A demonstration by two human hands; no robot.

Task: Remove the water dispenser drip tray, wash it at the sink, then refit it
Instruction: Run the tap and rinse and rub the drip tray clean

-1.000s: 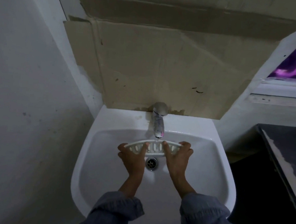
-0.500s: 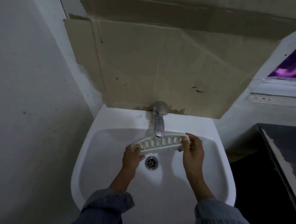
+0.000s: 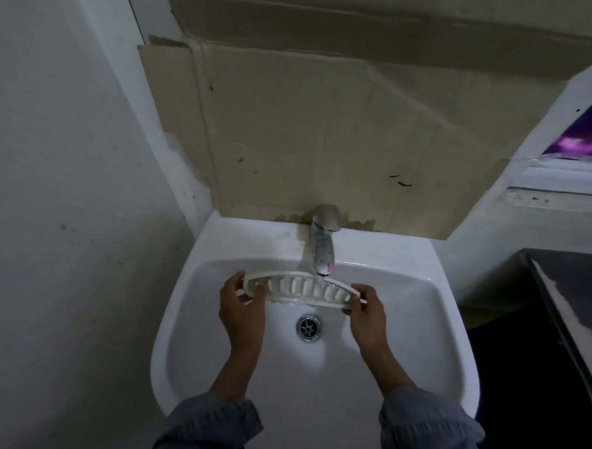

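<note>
White slotted drip tray point(image 3: 301, 290) (curved, wet) under the tap point(image 3: 322, 248).

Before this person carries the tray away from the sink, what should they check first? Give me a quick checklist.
1. Grip of left hand on one end of the drip tray: ok.
2. Grip of right hand on the other end: ok.
3. Tray held over the sink, just below the tap: ok.
4. The drain uncovered: ok.
5. Tap shut off: not ok, water appears to be splashing under the tray.
6. Tray clean all over: cannot tell.
</note>
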